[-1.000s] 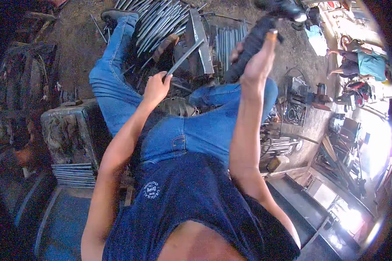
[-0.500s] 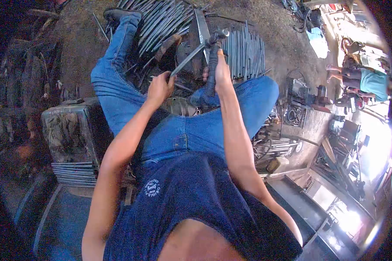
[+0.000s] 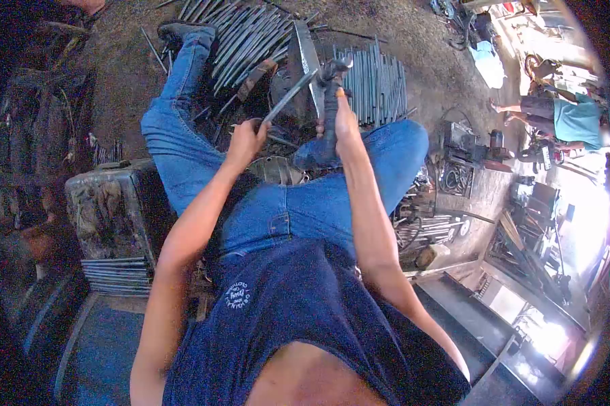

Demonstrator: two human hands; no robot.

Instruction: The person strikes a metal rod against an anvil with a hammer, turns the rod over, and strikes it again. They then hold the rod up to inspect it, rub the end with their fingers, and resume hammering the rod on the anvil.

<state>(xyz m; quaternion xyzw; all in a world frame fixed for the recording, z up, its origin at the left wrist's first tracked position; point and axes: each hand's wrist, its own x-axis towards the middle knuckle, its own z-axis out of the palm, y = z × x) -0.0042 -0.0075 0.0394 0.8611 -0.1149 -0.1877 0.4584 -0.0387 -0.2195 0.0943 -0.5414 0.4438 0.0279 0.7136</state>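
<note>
My left hand (image 3: 246, 143) is closed around the lower end of a metal rod (image 3: 287, 99), which slants up to the right. In my right hand (image 3: 346, 123) is a hammer (image 3: 331, 101), gripped by its dark wrapped handle with the head upward. The hammer head overlaps the rod's upper end in this view. Just behind them a long flat metal bar (image 3: 307, 57) stands between my legs, its pale face towards the right.
Piles of metal rods lie on the ground beyond my hands, one to the left (image 3: 251, 37) and one to the right (image 3: 376, 84). A dark worn box (image 3: 109, 210) stands by my left side. Off to the right are a metal machine (image 3: 462, 145) and a person in a teal shirt (image 3: 576, 122).
The hammer head has dropped slightly and turned, and the rod has shifted a little downward with my left hand. The person at the right has changed posture.
</note>
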